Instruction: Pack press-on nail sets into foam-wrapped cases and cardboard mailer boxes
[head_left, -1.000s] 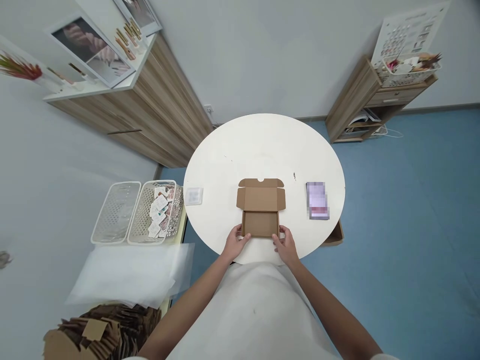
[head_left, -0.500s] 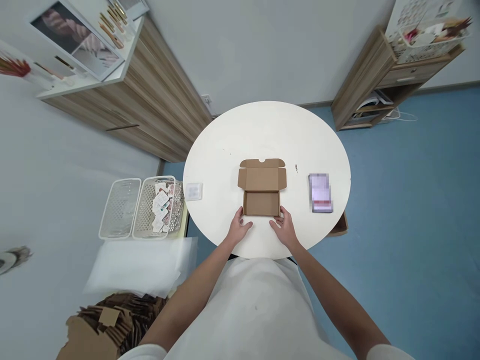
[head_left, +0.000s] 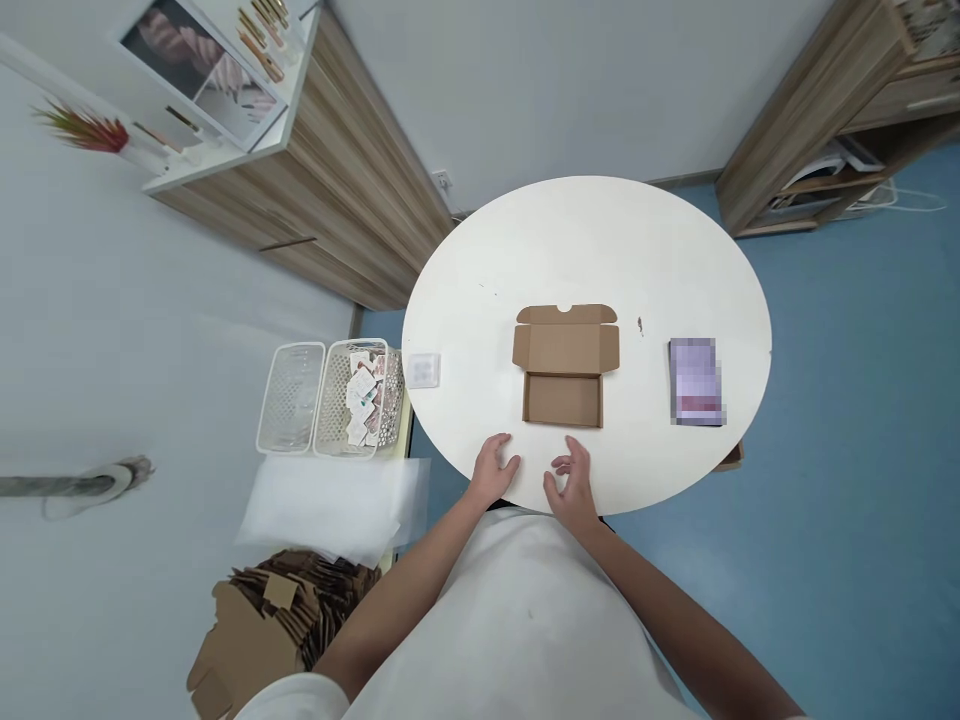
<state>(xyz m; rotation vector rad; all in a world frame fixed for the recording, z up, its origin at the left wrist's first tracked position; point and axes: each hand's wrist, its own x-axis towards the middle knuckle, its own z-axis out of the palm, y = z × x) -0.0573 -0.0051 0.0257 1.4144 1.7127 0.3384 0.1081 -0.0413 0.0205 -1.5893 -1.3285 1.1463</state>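
Plainly, the brown box (head_left: 562,400) gapes, flaps (head_left: 611,348) splayed, beyond loosely parted, empty left fingers (head_left: 493,442) and right fingers (head_left: 579,454).

On the white rounded desk (head_left: 585,240), the brown rectangular cardboard box (head_left: 562,400) lies between the small translucent square case (head_left: 424,370), left, and the purple rectangular item (head_left: 694,382), right. Two white perforated plastic baskets (head_left: 292,398) stand left of the desk.

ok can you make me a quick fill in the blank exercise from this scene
The cardboard mailer box has its lid ____, not closed.
The pixelated purple item lies to the box's ____ on the white table.
Left of the table, ____ white perforated baskets stand side by side.
The small translucent case sits near the table's ____ edge.

Missing words: open; right; two; left.
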